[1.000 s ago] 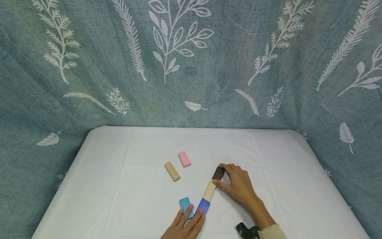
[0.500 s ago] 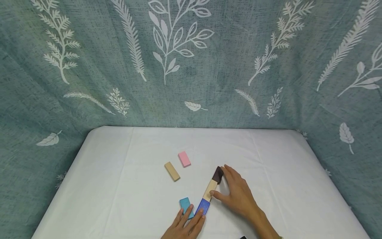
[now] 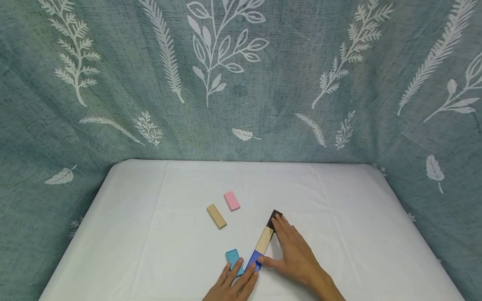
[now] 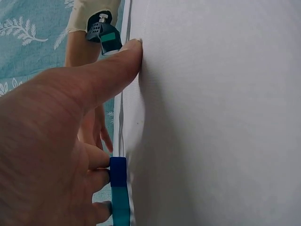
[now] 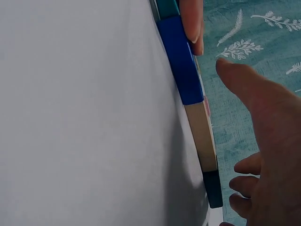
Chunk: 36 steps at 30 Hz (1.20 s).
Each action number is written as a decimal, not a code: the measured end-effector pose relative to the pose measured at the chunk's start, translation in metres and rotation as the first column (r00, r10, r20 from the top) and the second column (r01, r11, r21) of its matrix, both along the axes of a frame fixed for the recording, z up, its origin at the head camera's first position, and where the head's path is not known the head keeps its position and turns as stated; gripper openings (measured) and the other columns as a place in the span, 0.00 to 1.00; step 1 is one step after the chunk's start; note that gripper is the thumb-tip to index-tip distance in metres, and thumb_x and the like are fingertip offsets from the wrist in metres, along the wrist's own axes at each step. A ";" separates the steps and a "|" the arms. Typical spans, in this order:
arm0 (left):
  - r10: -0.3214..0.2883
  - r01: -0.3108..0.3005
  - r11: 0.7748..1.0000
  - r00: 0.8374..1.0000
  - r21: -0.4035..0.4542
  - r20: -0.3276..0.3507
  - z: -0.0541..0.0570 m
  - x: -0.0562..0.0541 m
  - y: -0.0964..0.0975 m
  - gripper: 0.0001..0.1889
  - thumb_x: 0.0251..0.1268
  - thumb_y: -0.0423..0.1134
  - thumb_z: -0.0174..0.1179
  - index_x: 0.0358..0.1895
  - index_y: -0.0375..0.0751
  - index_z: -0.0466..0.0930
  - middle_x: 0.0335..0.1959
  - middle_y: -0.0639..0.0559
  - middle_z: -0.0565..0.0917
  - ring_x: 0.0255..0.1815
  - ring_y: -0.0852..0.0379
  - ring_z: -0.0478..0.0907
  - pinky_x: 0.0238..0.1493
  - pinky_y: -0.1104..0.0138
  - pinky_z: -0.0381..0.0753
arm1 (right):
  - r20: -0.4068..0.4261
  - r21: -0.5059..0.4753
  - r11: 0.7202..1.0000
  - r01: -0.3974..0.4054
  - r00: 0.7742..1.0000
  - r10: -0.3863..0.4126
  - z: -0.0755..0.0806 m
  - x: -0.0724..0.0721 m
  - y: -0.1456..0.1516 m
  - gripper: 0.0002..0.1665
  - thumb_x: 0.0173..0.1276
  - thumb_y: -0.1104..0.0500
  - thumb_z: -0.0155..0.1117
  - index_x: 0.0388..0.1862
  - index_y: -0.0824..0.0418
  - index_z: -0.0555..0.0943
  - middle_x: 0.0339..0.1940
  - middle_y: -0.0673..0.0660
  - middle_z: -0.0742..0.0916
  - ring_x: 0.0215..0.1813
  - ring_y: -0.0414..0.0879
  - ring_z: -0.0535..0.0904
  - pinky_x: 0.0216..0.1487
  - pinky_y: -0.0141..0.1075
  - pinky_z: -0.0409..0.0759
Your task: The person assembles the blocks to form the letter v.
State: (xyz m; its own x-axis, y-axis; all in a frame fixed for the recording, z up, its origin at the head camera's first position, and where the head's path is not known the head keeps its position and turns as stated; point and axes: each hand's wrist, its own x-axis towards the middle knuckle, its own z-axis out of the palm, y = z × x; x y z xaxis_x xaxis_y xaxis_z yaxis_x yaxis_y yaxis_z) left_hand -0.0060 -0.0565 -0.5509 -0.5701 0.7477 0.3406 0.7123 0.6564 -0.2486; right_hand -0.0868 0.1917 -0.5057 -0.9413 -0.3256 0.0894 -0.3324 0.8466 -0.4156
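Note:
A dark brown block [image 3: 271,220], a pale wooden block [image 3: 265,240] and a blue block [image 3: 253,259] lie end to end in a slanting row. A teal block [image 3: 232,256] angles off beside the blue one's near end. My left hand [image 3: 234,285] lies with extended fingers on the near parts of the teal and blue blocks. Over the row's right side, my right hand [image 3: 295,255] spreads its fingertips at the dark brown block and its thumb by the blue one. In the right wrist view that thumb [image 5: 237,77] looks apart from the blocks.
A tan wooden block [image 3: 216,216] and a pink block [image 3: 232,201] lie farther back, left of the row. All of this rests on a white-covered table [image 3: 169,251]. Behind hangs a green leaf-patterned cloth [image 3: 278,83].
My right hand has let go of the dark brown block's far end and slid nearer along the row, its thumb moving from the pale block to the blue one. The left hand stays put.

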 end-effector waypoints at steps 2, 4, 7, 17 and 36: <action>0.000 0.000 1.000 1.000 0.002 -0.007 -0.001 0.000 0.000 0.46 0.74 0.73 0.32 0.82 0.41 0.46 0.77 0.51 0.65 0.82 0.41 0.45 0.77 0.49 0.24 | 0.001 -0.002 1.000 -0.008 1.000 0.008 -0.001 0.001 -0.001 0.71 0.53 0.21 0.67 0.80 0.65 0.58 0.81 0.60 0.61 0.82 0.54 0.52 0.78 0.52 0.54; 0.000 0.000 1.000 1.000 0.005 -0.017 -0.002 0.000 -0.001 0.47 0.74 0.73 0.32 0.83 0.41 0.43 0.77 0.51 0.65 0.82 0.41 0.46 0.77 0.49 0.25 | -0.004 -0.006 1.000 -0.013 1.000 0.013 -0.003 0.002 -0.001 0.71 0.53 0.21 0.67 0.80 0.66 0.58 0.81 0.61 0.61 0.82 0.54 0.52 0.77 0.52 0.54; 0.000 0.000 1.000 1.000 0.008 -0.026 -0.003 -0.001 -0.001 0.47 0.74 0.73 0.32 0.83 0.41 0.42 0.77 0.51 0.65 0.82 0.42 0.47 0.77 0.49 0.25 | -0.014 -0.006 1.000 -0.014 1.000 0.014 -0.004 0.002 -0.002 0.71 0.53 0.21 0.66 0.80 0.67 0.59 0.81 0.62 0.61 0.81 0.55 0.53 0.77 0.53 0.55; 0.006 -0.006 1.000 0.999 0.002 -0.035 -0.002 0.000 0.000 0.48 0.73 0.73 0.32 0.83 0.41 0.43 0.77 0.52 0.66 0.79 0.44 0.57 0.78 0.49 0.28 | -0.029 -0.014 1.000 -0.022 0.999 0.022 -0.006 0.004 -0.002 0.68 0.56 0.22 0.66 0.78 0.69 0.61 0.79 0.64 0.64 0.81 0.57 0.55 0.76 0.54 0.56; 0.017 -0.016 1.000 0.996 -0.008 0.085 0.007 0.004 0.000 0.42 0.75 0.72 0.30 0.78 0.45 0.62 0.77 0.51 0.66 0.76 0.45 0.64 0.74 0.49 0.18 | -0.080 -0.025 1.000 -0.013 0.997 0.011 -0.009 0.008 -0.005 0.62 0.60 0.27 0.67 0.78 0.68 0.62 0.79 0.64 0.65 0.80 0.59 0.56 0.75 0.55 0.58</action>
